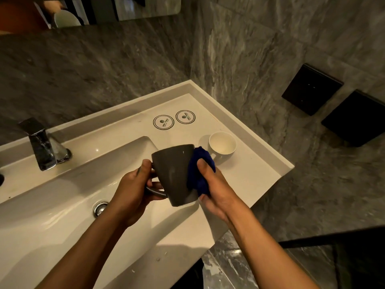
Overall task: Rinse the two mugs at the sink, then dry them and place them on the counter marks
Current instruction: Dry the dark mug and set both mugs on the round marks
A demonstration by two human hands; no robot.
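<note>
My left hand (133, 188) grips the handle of a dark grey mug (174, 174), held tilted above the right end of the sink basin (62, 205). My right hand (212, 190) holds a blue cloth (201, 170) bunched against the mug's right side. A white mug (222, 145) stands upright on the counter (250, 174) just beyond the cloth, its handle partly hidden. Two round printed marks, one at the left (163, 122) and one at the right (185, 117), lie bare on the counter behind the white mug.
A chrome tap (44, 147) stands at the sink's back left and the drain plug (100, 207) sits in the basin. Grey stone walls close in behind and to the right, with two black wall plates (311, 88). A mirror edge shows at top left.
</note>
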